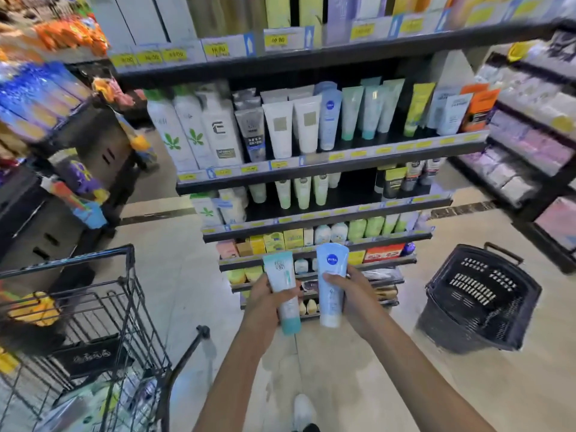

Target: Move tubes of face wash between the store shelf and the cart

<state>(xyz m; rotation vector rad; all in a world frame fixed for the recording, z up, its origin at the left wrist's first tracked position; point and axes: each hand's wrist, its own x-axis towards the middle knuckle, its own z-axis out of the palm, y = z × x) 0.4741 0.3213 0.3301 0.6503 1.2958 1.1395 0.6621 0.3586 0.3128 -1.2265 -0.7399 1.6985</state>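
Now each hand grips a tube: left hand (pixel 265 302) the teal tube (pixel 282 291), right hand (pixel 353 294) the blue tube (pixel 331 285).

Two tubes stand side by side, just apart, at lower centre of the frame. The mint tube (pixel 282 293), pale with a teal cap pointing down, tilts slightly left. The blue tube (pixel 331 285), pale blue with a round dark-blue logo near its top, is upright, its cap also downward, in front of the lower shelves (pixel 318 244). The wire cart (pixel 93 307) is at lower left.
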